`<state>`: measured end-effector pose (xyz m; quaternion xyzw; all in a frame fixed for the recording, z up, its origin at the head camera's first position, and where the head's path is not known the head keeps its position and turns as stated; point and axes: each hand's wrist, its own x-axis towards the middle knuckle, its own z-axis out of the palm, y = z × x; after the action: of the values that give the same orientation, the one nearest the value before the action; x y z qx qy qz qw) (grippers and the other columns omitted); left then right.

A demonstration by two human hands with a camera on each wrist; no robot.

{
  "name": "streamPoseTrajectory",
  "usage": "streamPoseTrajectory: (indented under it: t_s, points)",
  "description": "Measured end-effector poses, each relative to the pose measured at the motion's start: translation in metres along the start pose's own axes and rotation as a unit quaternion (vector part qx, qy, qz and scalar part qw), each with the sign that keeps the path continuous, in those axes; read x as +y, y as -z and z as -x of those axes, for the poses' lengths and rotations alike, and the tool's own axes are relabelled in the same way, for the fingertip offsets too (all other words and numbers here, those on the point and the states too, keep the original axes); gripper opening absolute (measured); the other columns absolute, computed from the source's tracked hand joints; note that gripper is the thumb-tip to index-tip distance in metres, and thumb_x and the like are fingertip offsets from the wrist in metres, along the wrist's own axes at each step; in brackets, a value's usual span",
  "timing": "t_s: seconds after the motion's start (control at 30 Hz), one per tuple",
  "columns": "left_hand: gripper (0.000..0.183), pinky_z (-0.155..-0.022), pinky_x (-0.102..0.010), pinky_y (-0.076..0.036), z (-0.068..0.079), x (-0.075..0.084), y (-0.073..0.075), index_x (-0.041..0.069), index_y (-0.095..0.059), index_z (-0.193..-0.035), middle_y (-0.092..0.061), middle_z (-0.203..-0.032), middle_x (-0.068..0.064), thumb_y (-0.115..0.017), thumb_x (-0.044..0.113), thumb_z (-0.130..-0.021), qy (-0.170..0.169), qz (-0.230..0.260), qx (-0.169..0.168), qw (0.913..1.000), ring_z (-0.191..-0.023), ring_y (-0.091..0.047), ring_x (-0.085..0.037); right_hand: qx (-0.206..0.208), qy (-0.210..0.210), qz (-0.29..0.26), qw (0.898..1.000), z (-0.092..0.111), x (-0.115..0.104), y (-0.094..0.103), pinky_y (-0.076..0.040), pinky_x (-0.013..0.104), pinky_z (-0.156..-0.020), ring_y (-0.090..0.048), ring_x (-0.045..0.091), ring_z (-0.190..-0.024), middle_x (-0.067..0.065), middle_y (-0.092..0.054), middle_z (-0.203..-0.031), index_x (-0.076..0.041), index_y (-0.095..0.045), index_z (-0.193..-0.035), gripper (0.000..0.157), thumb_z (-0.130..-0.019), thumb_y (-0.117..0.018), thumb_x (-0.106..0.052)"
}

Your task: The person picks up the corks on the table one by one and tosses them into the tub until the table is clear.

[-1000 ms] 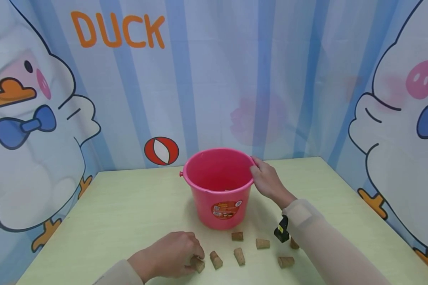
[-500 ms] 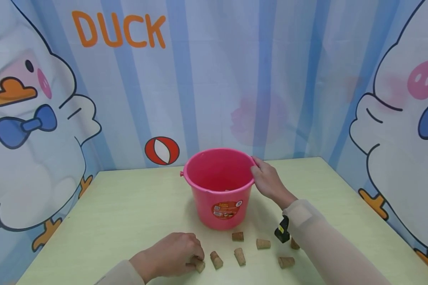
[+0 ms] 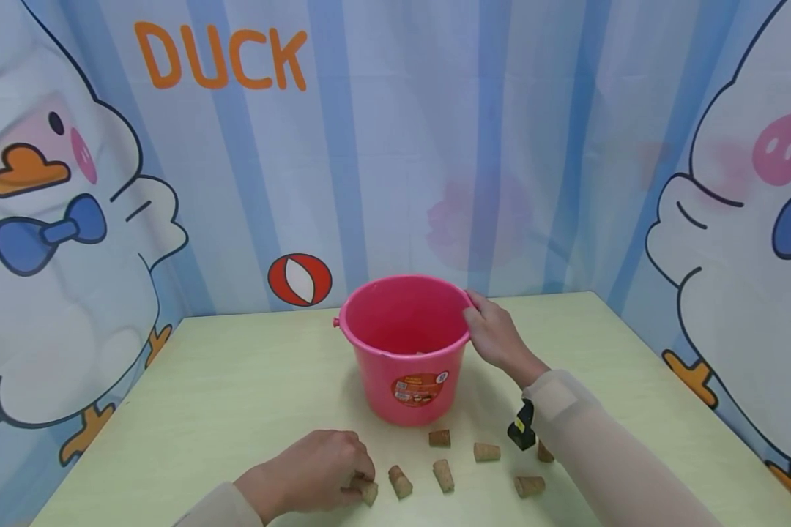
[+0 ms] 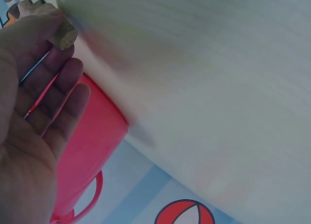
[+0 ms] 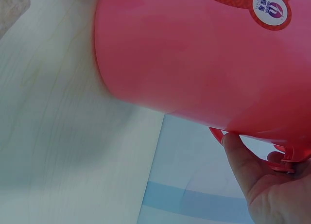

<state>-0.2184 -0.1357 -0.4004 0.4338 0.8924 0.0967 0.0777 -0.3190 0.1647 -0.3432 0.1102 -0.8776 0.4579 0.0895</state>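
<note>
At the front of the table, my left hand [image 3: 316,472] pinches a cork [image 3: 369,492] between thumb and fingertips. The left wrist view shows the same cork [image 4: 64,35] under the thumb, with the other fingers loosely extended. A pink bucket [image 3: 405,388] stands upright behind the hands. Beside its right rim, my right hand [image 3: 497,329] grips the bucket. From the right wrist, the thumb and fingers of that hand [image 5: 279,195] are around the red handle [image 5: 282,165] at its joint. Most of the bucket's inside bottom is hidden; a small pale bit shows there.
Several loose corks lie in front of the bucket, among them a brown cork [image 3: 439,438] and a tan cork [image 3: 444,475]. Another cork [image 3: 545,451] is partly behind the right sleeve [image 3: 606,439]. A duck-print curtain [image 3: 402,146] closes off the back and sides.
The left fingers have shifted very slightly about the cork. The bucket, the right hand and the loose corks stay where they were.
</note>
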Motion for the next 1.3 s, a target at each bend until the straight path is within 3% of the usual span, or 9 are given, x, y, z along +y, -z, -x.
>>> streamPoseTrajectory:
  t_s: [0.23,0.73,1.03,1.3]
  points:
    - [0.010,-0.074,-0.016,-0.050,0.003,0.002,0.004,0.025,-0.081,-0.092,-0.065,-0.080,0.024,-0.084,0.017,-0.086,-0.008,0.002,0.021,0.9997,-0.078,-0.053,0.003,-0.001,-0.001,-0.001,1.000,0.000,0.000,0.000,-0.049,0.053,-0.104,-0.058,0.034,-0.122,0.018,-0.057,-0.143,-0.002,-0.034,-0.158,0.056,-0.107,-0.031,-0.024]
    - [0.013,-0.079,-0.018,-0.053,0.002,0.004,0.013,0.027,-0.082,-0.100,-0.065,-0.084,0.024,-0.084,0.025,-0.087,0.003,0.025,0.053,0.9983,-0.082,-0.059,-0.002,0.000,0.002,-0.005,1.000,0.001,-0.001,-0.001,-0.051,0.052,-0.103,-0.060,0.035,-0.119,0.019,-0.059,-0.140,-0.001,-0.035,-0.157,0.055,-0.107,-0.032,-0.022]
    - [0.014,-0.080,-0.017,-0.054,0.002,0.007,0.019,0.024,-0.081,-0.100,-0.069,-0.087,0.021,-0.085,0.024,-0.086,-0.016,0.017,0.111,0.9936,-0.082,-0.061,-0.002,-0.001,0.009,-0.002,1.000,0.001,-0.002,-0.001,-0.053,0.051,-0.100,-0.061,0.034,-0.116,0.019,-0.061,-0.135,-0.001,-0.036,-0.157,0.055,-0.107,-0.030,-0.022]
    - [0.014,-0.080,-0.016,-0.055,0.002,0.009,0.023,0.022,-0.080,-0.098,-0.070,-0.088,0.018,-0.086,0.024,-0.085,-0.030,-0.009,0.171,0.9848,-0.084,-0.060,-0.001,-0.003,-0.001,0.001,1.000,0.000,-0.001,-0.001,-0.051,0.052,-0.102,-0.059,0.036,-0.120,0.019,-0.057,-0.141,-0.001,-0.034,-0.158,0.056,-0.107,-0.031,-0.023]
